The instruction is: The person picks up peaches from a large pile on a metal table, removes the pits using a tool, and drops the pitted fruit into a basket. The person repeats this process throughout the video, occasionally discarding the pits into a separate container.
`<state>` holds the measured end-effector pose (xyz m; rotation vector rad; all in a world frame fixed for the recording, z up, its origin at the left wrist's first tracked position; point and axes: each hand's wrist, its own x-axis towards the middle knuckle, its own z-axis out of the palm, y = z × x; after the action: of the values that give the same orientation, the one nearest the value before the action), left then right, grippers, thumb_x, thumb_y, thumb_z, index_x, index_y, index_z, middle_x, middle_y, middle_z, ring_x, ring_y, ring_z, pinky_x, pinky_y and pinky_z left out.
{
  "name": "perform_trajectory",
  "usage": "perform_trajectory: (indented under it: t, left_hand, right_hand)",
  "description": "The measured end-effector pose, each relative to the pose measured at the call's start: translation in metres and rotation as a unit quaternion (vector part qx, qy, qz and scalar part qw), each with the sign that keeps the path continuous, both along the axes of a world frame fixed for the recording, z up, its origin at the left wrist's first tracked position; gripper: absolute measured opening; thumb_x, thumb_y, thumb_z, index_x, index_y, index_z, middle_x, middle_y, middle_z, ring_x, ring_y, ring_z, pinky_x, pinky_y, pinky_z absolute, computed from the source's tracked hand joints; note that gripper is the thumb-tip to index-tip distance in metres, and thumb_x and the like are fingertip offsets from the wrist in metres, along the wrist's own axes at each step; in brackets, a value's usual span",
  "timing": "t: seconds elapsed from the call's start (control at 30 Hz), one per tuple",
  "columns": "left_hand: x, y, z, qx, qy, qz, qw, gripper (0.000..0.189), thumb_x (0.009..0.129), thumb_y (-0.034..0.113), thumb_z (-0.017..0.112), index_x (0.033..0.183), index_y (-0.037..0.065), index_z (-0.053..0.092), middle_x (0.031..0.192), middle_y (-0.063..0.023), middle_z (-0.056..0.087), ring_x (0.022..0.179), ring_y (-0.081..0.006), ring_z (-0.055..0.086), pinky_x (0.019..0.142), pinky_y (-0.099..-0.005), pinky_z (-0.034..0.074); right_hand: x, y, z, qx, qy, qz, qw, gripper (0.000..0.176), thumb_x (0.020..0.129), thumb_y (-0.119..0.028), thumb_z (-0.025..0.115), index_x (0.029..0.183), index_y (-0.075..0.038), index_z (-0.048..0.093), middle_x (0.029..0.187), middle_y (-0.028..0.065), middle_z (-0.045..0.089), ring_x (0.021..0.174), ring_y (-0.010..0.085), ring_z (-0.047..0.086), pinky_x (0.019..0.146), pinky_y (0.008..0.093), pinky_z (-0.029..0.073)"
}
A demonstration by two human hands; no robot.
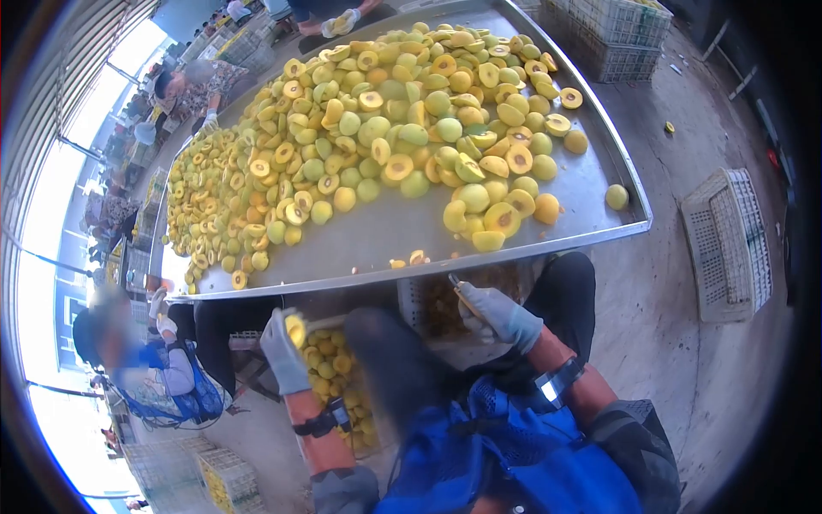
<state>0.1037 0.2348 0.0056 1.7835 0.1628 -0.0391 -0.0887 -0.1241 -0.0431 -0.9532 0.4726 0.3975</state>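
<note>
Beside the near crate [324,324], grasping a cut fruit [295,331] in the gloved left hand [284,353], showing yellow flesh near the thumb, probably holding it low for a short reach to the crate. Further right, gripping a slim tool [464,295] in the gloved right hand [505,319], aiming its tip up towards the table [368,236], likely sparing the legs [561,300]; being too small for naming exactly. Under the table, containing brown scraps in a second crate [409,304], seemingly tucking them out of the way. Above, bearing a heap [368,128] of fruit on smooth, shiny metal, raising a rim [599,237], probably against rolling. Throughout the heap, mixing round, smooth green-yellow skins with flat cut faces, some showing brown centres. To the right, standing apart as a side crate [728,244] of slotted, pale plastic. Beyond the heap's far left side, leaning near as a person [224,79] in a patterned top.
</note>
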Motion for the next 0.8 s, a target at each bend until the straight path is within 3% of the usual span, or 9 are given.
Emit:
perform_trajectory:
  t: [0.07, 0.17, 0.27, 0.33, 0.4, 0.47, 0.6, 0.7, 0.8]
  left_hand:
    - [0.006, 0.064, -0.023, 0.427, -0.149, 0.035, 0.891, 0.036, 0.098, 0.025, 0.063, 0.114, -0.006, 0.071, 0.108, -0.0173, 0.074, 0.095, -0.0266, 0.071, 0.086, -0.0362, 0.057]
    - [0.010, 0.098, -0.034, 0.466, -0.202, 0.124, 0.852, 0.039, 0.097, 0.025, 0.065, 0.120, -0.006, 0.069, 0.111, -0.0168, 0.074, 0.097, -0.0268, 0.070, 0.089, -0.0367, 0.054]
    - [0.012, 0.036, -0.021, 0.349, -0.201, -0.003, 0.915, 0.037, 0.098, 0.024, 0.063, 0.120, -0.005, 0.069, 0.113, -0.0181, 0.074, 0.098, -0.0268, 0.070, 0.088, -0.0371, 0.054]
    - [-0.007, -0.057, 0.015, 0.285, -0.120, -0.097, 0.946, 0.041, 0.096, 0.025, 0.064, 0.124, -0.005, 0.066, 0.122, -0.0223, 0.069, 0.114, -0.0346, 0.066, 0.101, -0.0419, 0.049]
    - [-0.003, -0.112, -0.003, 0.376, -0.176, -0.211, 0.885, 0.042, 0.096, 0.024, 0.063, 0.126, -0.004, 0.065, 0.125, -0.0248, 0.067, 0.116, -0.0380, 0.064, 0.103, -0.0435, 0.048]
    - [0.005, -0.179, -0.024, 0.266, -0.200, -0.276, 0.902, 0.047, 0.095, 0.029, 0.065, 0.129, -0.003, 0.063, 0.125, -0.0270, 0.066, 0.117, -0.0421, 0.063, 0.102, -0.0456, 0.049]
    - [0.023, -0.285, -0.067, 0.306, -0.205, -0.317, 0.874, 0.059, 0.090, 0.042, 0.070, 0.131, 0.000, 0.062, 0.123, -0.0276, 0.066, 0.115, -0.0447, 0.062, 0.099, -0.0488, 0.049]
    - [0.021, -0.327, -0.078, 0.356, -0.087, -0.383, 0.848, 0.059, 0.088, 0.046, 0.071, 0.126, 0.002, 0.064, 0.122, -0.0276, 0.066, 0.114, -0.0443, 0.062, 0.095, -0.0496, 0.051]
    - [0.018, -0.332, -0.097, 0.359, -0.143, -0.365, 0.847, 0.058, 0.085, 0.048, 0.073, 0.122, 0.003, 0.064, 0.117, -0.0269, 0.067, 0.109, -0.0441, 0.064, 0.091, -0.0503, 0.052]
  right_hand:
    - [0.002, 0.002, 0.003, 0.009, 0.019, -0.017, 1.000, 0.055, 0.103, -0.062, 0.047, 0.087, -0.011, 0.059, 0.062, -0.0034, 0.044, 0.044, 0.0066, 0.035, 0.039, 0.0232, 0.029]
    - [0.007, 0.003, -0.005, 0.019, 0.031, -0.039, 0.999, 0.053, 0.103, -0.060, 0.050, 0.089, -0.010, 0.060, 0.063, -0.0033, 0.046, 0.045, 0.0071, 0.038, 0.040, 0.0236, 0.031]
    - [0.009, 0.006, -0.007, 0.006, 0.045, -0.052, 0.998, 0.052, 0.103, -0.058, 0.052, 0.089, -0.009, 0.060, 0.064, -0.0030, 0.048, 0.046, 0.0079, 0.040, 0.041, 0.0244, 0.033]
    - [0.010, 0.006, -0.007, -0.011, 0.046, -0.046, 0.998, 0.051, 0.103, -0.058, 0.053, 0.090, -0.008, 0.061, 0.065, -0.0024, 0.049, 0.047, 0.0088, 0.043, 0.042, 0.0249, 0.035]
    - [0.008, 0.003, -0.011, -0.032, 0.037, -0.031, 0.998, 0.052, 0.103, -0.057, 0.053, 0.092, -0.007, 0.062, 0.067, -0.0014, 0.051, 0.049, 0.0098, 0.045, 0.044, 0.0253, 0.038]
    - [0.003, 0.004, -0.022, -0.040, 0.033, -0.037, 0.998, 0.053, 0.103, -0.057, 0.053, 0.094, -0.006, 0.063, 0.068, -0.0004, 0.053, 0.051, 0.0105, 0.047, 0.045, 0.0254, 0.040]
    - [0.000, -0.001, -0.025, -0.066, 0.016, -0.051, 0.996, 0.050, 0.104, -0.053, 0.054, 0.092, -0.005, 0.064, 0.071, 0.0002, 0.054, 0.053, 0.0113, 0.048, 0.049, 0.0261, 0.042]
    - [-0.004, -0.008, -0.026, -0.064, 0.019, -0.042, 0.997, 0.047, 0.104, -0.050, 0.055, 0.100, -0.005, 0.068, 0.079, -0.0002, 0.061, 0.065, 0.0110, 0.056, 0.059, 0.0270, 0.047]
    - [-0.001, -0.001, -0.033, -0.093, -0.016, -0.097, 0.991, 0.052, 0.105, -0.053, 0.053, 0.087, -0.005, 0.063, 0.064, -0.0006, 0.055, 0.049, 0.0095, 0.049, 0.046, 0.0253, 0.040]
